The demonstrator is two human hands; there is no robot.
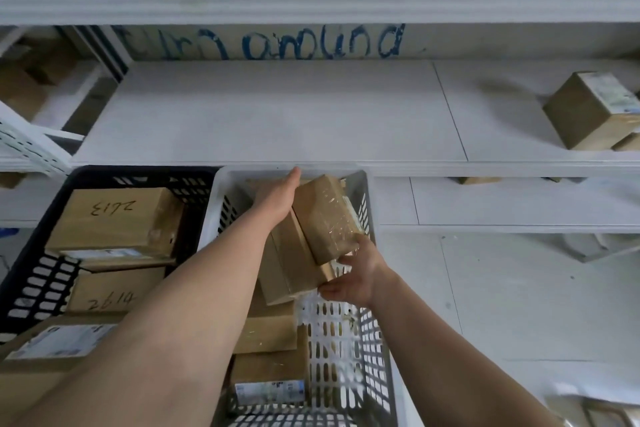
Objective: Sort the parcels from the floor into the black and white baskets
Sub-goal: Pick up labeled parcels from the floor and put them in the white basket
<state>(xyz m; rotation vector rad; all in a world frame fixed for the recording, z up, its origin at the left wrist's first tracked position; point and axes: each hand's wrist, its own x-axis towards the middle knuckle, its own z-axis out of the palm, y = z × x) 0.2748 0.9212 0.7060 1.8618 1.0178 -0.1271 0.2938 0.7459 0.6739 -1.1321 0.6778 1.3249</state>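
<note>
A brown taped parcel (323, 217) hangs tilted over the white basket (341, 333). My left hand (277, 198) presses on its far left side and my right hand (353, 270) grips its near lower corner. Under it, inside the white basket, lie several cardboard parcels (280, 263), one with a printed label (270, 392) near the front. The black basket (31, 274) stands just left of the white one. It holds cardboard parcels marked 2613 (114, 218) and 2614 (110, 291), and a labelled one (59, 340).
A white shelf board (277, 114) runs behind the baskets, with blue writing on the wall behind it. A cardboard box (592, 111) sits on the shelf at the far right. More boxes (27, 80) are on the left shelving. Pale floor (519, 305) lies right of the white basket.
</note>
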